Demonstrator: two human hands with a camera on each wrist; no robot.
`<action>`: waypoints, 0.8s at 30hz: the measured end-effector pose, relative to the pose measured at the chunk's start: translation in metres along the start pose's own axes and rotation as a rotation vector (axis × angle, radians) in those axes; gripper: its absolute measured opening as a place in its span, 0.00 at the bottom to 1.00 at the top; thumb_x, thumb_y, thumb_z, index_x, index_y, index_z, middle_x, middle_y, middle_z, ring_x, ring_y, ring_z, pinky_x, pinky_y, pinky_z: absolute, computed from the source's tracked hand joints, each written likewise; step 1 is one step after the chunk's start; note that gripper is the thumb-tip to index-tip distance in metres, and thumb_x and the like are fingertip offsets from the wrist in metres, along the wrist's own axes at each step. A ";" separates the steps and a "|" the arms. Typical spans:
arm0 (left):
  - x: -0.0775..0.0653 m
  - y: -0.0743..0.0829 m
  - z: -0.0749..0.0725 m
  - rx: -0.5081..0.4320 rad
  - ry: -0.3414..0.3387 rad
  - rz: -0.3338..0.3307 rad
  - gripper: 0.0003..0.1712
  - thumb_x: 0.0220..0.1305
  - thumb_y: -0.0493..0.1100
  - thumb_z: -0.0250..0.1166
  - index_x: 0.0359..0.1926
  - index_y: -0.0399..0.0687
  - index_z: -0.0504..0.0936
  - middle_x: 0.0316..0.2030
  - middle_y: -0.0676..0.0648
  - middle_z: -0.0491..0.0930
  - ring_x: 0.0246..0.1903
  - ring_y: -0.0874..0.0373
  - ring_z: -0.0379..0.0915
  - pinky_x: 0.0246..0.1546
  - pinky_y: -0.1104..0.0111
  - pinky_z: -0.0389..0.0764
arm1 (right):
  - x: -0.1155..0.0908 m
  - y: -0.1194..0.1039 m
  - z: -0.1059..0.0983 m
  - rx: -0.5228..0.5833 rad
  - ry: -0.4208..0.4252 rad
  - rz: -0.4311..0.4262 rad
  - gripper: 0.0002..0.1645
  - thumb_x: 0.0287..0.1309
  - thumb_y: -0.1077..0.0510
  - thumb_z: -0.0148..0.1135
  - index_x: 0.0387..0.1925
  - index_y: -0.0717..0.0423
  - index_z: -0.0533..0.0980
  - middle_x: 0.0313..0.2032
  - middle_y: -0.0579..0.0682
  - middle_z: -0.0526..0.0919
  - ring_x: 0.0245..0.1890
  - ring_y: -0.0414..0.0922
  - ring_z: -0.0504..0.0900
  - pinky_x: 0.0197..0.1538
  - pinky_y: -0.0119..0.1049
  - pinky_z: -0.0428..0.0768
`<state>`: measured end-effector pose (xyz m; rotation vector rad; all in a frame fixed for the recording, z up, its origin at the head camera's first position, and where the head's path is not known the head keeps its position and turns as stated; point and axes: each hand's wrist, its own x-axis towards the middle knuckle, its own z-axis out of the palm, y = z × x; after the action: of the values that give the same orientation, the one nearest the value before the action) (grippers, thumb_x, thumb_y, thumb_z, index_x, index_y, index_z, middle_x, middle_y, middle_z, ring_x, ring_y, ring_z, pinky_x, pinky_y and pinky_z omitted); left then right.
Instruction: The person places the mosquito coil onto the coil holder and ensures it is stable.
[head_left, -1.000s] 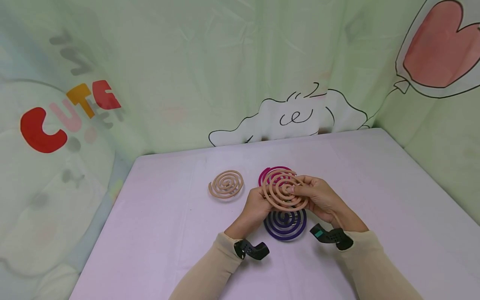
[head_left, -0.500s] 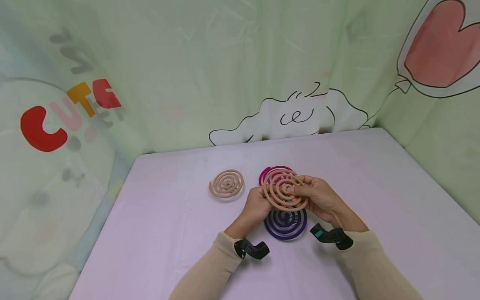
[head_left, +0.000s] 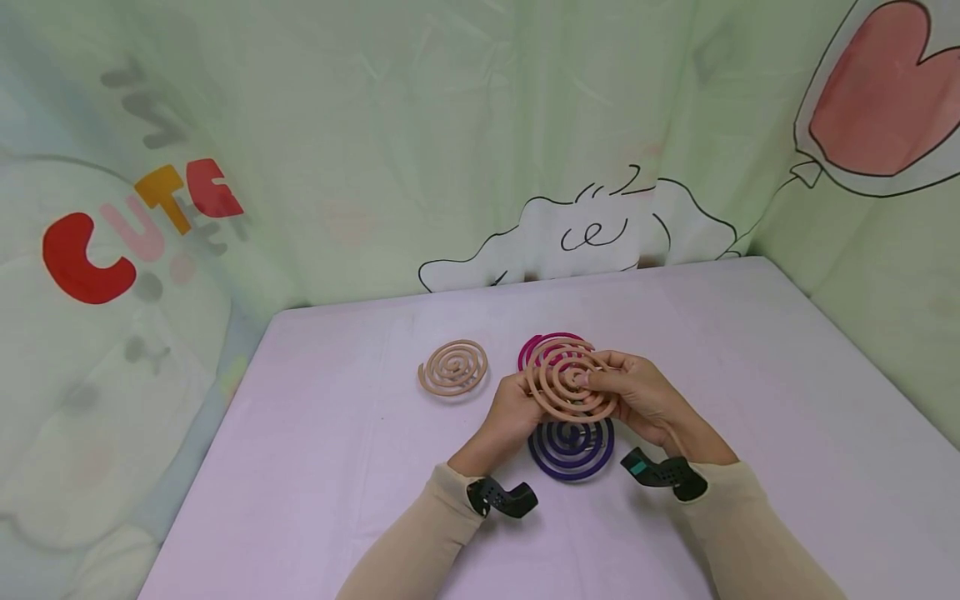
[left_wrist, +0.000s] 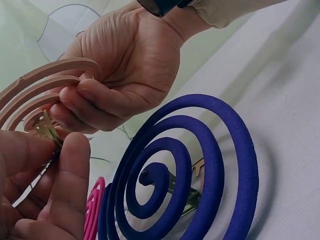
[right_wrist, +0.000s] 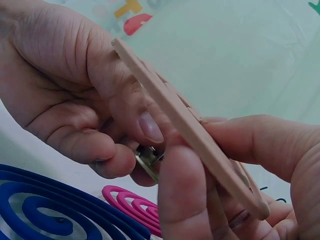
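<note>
My right hand (head_left: 647,402) pinches a tan mosquito coil (right_wrist: 185,127) between thumb and fingers, raised and tilted. Beneath it, my left hand (head_left: 513,412) pinches a small brass-coloured metal coil stand (left_wrist: 47,127), set at the coil's centre. The coil partly hides the left fingers in the head view. Just below the hands, a dark blue mosquito coil (left_wrist: 247,160) sits on the table, propped on a metal stand (left_wrist: 192,202). Behind the held coil lies a pink mosquito coil (right_wrist: 122,202), partly covered in the head view.
Left of the hands, another tan mosquito coil (head_left: 453,367) sits on the pale cloth-covered table (head_left: 315,450). A printed curtain (head_left: 360,150) hangs along the back and sides. Both wrists carry black straps (head_left: 504,498).
</note>
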<state>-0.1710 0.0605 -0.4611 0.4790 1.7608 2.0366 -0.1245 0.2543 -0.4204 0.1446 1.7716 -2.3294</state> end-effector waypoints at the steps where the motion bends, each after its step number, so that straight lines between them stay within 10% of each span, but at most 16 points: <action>1: 0.000 0.000 0.000 -0.008 -0.001 -0.009 0.14 0.72 0.30 0.62 0.55 0.27 0.82 0.37 0.46 0.86 0.32 0.66 0.82 0.36 0.72 0.87 | 0.000 0.000 0.000 0.010 -0.002 -0.001 0.17 0.70 0.67 0.63 0.55 0.67 0.69 0.34 0.49 0.85 0.28 0.37 0.86 0.34 0.28 0.86; 11: 0.000 0.001 -0.003 -0.141 -0.074 -0.075 0.19 0.80 0.33 0.51 0.64 0.27 0.76 0.54 0.29 0.83 0.42 0.58 0.86 0.48 0.63 0.87 | 0.000 -0.001 0.000 0.019 0.010 -0.005 0.18 0.70 0.66 0.64 0.56 0.67 0.68 0.36 0.49 0.85 0.28 0.37 0.86 0.34 0.28 0.86; 24: 0.000 0.009 -0.007 -0.284 -0.106 -0.123 0.33 0.85 0.50 0.34 0.71 0.28 0.67 0.58 0.32 0.81 0.43 0.60 0.85 0.50 0.60 0.87 | 0.003 0.000 0.000 0.023 0.013 0.001 0.11 0.70 0.67 0.63 0.48 0.64 0.71 0.29 0.48 0.86 0.25 0.38 0.87 0.33 0.30 0.87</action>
<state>-0.1755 0.0540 -0.4532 0.3728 1.3771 2.0887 -0.1272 0.2542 -0.4207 0.1646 1.7504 -2.3538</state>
